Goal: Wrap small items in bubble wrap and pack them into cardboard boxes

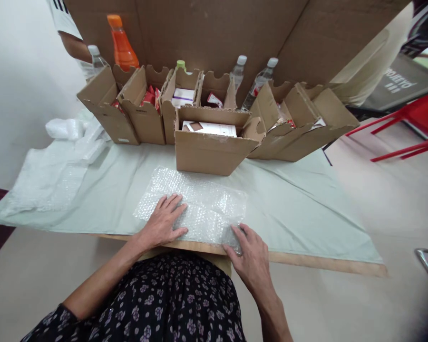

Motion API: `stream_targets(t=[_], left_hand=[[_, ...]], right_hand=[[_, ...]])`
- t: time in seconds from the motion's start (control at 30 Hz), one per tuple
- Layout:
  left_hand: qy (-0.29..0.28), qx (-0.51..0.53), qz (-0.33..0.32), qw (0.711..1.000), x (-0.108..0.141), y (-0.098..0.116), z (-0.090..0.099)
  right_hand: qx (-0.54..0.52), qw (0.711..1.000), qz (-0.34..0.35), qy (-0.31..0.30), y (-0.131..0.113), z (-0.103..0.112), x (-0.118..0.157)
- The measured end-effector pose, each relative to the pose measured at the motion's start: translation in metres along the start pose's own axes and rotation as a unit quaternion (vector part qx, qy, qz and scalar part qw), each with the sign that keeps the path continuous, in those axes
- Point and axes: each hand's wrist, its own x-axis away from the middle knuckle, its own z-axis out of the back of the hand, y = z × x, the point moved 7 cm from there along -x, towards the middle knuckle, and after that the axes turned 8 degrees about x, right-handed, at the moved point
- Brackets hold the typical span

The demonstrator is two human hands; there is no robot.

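Observation:
A sheet of clear bubble wrap (203, 199) lies flat on the pale green tablecloth, close to the table's front edge. My left hand (165, 221) rests palm down on its left part, fingers spread. At the near right corner, my right hand (249, 249) has its thumb and curled fingers around the edge of the wrap, which looks folded or bunched there. Just beyond the sheet stands a cardboard box (210, 154) with a white packet (214, 129) inside.
A row of open cardboard bins (150, 121) holds small packages. Behind them stand an orange bottle (123, 47) and several clear bottles (238, 71) before a tall cardboard panel (214, 33). More bubble wrap (53, 175) is piled at left. A red stool (421, 118) stands at right.

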Motion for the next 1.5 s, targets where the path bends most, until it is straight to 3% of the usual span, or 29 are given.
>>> stream_targets(t=[0.23,0.4,0.5,0.67,0.77,0.9,0.97,1.13,1.2,1.37,1.43,1.5], left_hand=[[-0.001,0.024,0.007,1.0,0.003,-0.002,0.0],[-0.019,0.029,-0.004,0.999,0.004,0.003,0.002],[-0.034,0.032,-0.012,0.999,0.006,0.005,0.005],[-0.028,0.03,-0.014,0.999,0.008,0.004,0.005],[0.002,0.04,0.0,0.999,0.008,0.0,0.007],[0.021,0.061,0.002,0.998,0.005,-0.001,0.013],[0.018,0.06,0.001,0.998,0.001,0.0,0.018],[-0.003,0.058,0.011,0.998,-0.012,0.006,0.032],[-0.009,0.065,0.018,0.998,-0.016,0.006,0.036],[-0.031,0.083,0.023,0.996,-0.023,0.004,0.039],[-0.038,0.084,0.021,0.996,-0.024,0.004,0.04],[-0.042,0.082,0.019,0.996,-0.025,0.003,0.041]], right_hand=[[-0.034,0.999,0.009,0.022,-0.005,0.005,0.003],[-0.156,0.986,-0.056,0.031,-0.003,0.009,-0.003],[-0.329,0.934,-0.138,0.003,0.004,0.006,-0.007],[-0.538,0.79,-0.292,-0.022,0.023,-0.01,-0.006],[-0.561,0.763,-0.32,-0.015,0.031,-0.015,-0.004],[-0.573,0.768,-0.286,0.004,0.037,-0.011,0.0],[-0.57,0.786,-0.24,0.006,0.035,-0.004,0.0],[-0.402,0.909,-0.108,0.012,0.022,0.014,-0.001],[-0.394,0.915,-0.087,-0.012,0.019,0.011,0.0],[-0.444,0.89,-0.097,-0.018,0.028,0.003,0.004],[-0.43,0.898,-0.091,0.0,0.032,0.003,0.003],[-0.364,0.926,-0.09,0.038,0.036,0.007,0.002]])
